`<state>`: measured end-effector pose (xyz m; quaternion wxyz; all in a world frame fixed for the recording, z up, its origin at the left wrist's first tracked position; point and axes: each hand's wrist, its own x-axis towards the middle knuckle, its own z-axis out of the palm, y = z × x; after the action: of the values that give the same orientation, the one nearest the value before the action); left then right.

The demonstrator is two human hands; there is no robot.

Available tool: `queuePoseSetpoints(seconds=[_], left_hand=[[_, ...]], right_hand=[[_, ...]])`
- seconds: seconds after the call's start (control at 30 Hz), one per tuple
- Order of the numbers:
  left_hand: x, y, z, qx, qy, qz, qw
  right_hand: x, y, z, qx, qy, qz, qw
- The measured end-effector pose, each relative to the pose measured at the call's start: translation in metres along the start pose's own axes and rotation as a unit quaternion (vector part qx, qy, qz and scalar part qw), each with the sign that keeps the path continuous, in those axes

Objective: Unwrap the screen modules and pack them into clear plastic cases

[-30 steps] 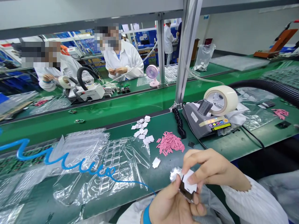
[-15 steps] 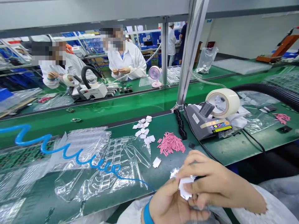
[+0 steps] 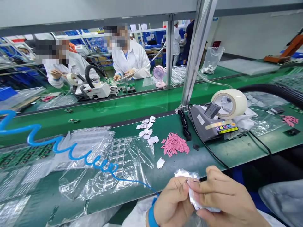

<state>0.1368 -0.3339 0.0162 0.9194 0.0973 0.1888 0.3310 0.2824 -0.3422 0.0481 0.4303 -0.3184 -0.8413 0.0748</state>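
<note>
Close to the table's front edge, both hands meet around a small flat white piece with a shiny silvery edge point(image 3: 193, 201). My left hand point(image 3: 174, 197), with a blue strap at its wrist, pinches the piece's upper left edge between thumb and finger. From the other side my right hand point(image 3: 224, 197) grips it, thumb and fingers closed along its length. The fingers cover much of the piece. Just behind the hands lies a shiny clear plastic bag point(image 3: 186, 173). Beyond are a loose white piece point(image 3: 160, 163), a heap of pink strips point(image 3: 175, 145) and a cluster of white pieces point(image 3: 146, 129).
A coiled blue cord point(image 3: 78, 153) crosses the left side over clear plastic trays point(image 3: 115, 157). Behind right stands a grey machine point(image 3: 203, 126) with a tape roll point(image 3: 228, 104) and a black cable. Co-workers in white coats sit across a green divider point(image 3: 132, 104).
My left hand has turned from palm-up to a pinch. The white piece, earlier facing me, is now tilted more edge-on and lower. The view has shifted slightly.
</note>
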Motion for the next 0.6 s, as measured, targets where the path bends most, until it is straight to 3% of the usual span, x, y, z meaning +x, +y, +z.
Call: queuePoseSetpoints(seconds=[0.13, 0.23, 0.37, 0.47, 0.53, 0.6], left_hand=[[0.0, 0.002, 0.004, 0.026, -0.024, -0.005, 0.999], [0.003, 0.002, 0.002, 0.056, -0.059, -0.025, 0.996], [0.011, -0.003, -0.005, 0.055, -0.089, -0.058, 0.993], [0.016, -0.007, -0.008, 0.057, -0.071, -0.097, 0.991], [0.019, -0.007, -0.01, 0.089, -0.048, -0.114, 0.988], [0.022, -0.004, -0.015, 0.16, -0.007, -0.077, 0.984]], right_hand=[[-0.013, 0.003, 0.0, 0.027, -0.005, 0.01, 1.0], [-0.023, 0.008, 0.003, 0.109, 0.008, 0.057, 0.992], [-0.032, 0.018, 0.014, 0.313, 0.012, 0.209, 0.926], [-0.04, 0.026, 0.02, 0.42, -0.004, 0.253, 0.871], [-0.046, 0.031, 0.019, 0.444, 0.016, 0.278, 0.852], [-0.051, 0.037, 0.015, 0.418, 0.031, 0.312, 0.853]])
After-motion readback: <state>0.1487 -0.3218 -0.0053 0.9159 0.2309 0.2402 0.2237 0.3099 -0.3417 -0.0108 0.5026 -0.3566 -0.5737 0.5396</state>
